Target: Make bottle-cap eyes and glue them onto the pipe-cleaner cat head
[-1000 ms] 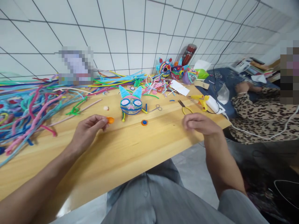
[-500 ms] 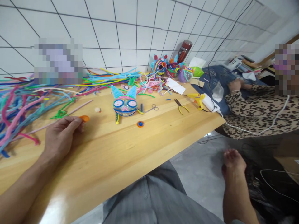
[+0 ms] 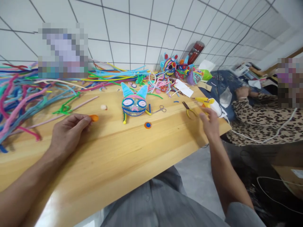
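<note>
The thumb and fingers of the left hand are pinched together on the edge of a small orange disc, with most of its round face jutting out towards the cat-eared ball; hand and disc are left of that ball and nearer the wearer. The disc looks very light, thin and fairly stiff, perhaps a little slick, so a rim pinch like this one should suit it and leave the flat faces free.

The right hand is well to the right of the ball, its fingers loosely apart, close by a yellow glue gun; whether they touch it I cannot tell. The gun would probably feel light but nose-heavy, best taken by its grip, away from the tip, which may be hot.

Just in front of the ball, a blue-centred orange disc lies on the bench. Scissors lie to the ball's right, and yellow-handled pliers farther right, short of the gun. Left of the ball sits a small pale piece, with tangled fuzzy stems, likely soft and bendable, well beyond it.
</note>
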Available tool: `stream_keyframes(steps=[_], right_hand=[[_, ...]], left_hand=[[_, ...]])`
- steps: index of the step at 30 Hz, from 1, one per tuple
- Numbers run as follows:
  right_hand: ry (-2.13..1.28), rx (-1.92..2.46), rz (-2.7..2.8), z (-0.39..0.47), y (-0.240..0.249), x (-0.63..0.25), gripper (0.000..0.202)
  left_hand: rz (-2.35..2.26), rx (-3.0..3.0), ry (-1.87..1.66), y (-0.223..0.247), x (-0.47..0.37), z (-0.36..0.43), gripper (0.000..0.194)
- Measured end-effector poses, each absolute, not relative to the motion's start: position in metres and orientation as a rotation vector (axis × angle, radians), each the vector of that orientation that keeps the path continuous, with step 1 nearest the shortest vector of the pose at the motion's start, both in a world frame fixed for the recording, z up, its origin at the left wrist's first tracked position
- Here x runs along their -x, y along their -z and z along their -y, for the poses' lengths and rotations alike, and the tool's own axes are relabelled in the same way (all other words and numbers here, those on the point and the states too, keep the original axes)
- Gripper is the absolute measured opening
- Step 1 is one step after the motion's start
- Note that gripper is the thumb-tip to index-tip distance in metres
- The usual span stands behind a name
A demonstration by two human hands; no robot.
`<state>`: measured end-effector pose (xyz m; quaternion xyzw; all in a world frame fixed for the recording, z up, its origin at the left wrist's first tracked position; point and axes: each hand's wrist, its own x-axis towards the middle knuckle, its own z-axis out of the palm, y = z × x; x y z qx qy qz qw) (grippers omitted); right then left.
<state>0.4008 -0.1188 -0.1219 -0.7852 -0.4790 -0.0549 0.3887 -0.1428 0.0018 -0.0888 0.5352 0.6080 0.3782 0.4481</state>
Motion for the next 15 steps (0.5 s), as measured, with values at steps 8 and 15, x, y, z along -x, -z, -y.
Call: stream_keyframes(steps=[8, 15], right_hand=[[-0.889, 1.460, 2.055, 0.112, 0.105, -0.233, 0.041], [-1.814, 1.243, 1.753, 0.161, 0.065, -0.302, 0.042]], left_hand=[[-1.482, -1.296, -1.035, 0.117, 0.154, -0.014, 0.026], [-1.510, -1.266, -1.007, 0.115, 0.156, -0.012, 0.021]])
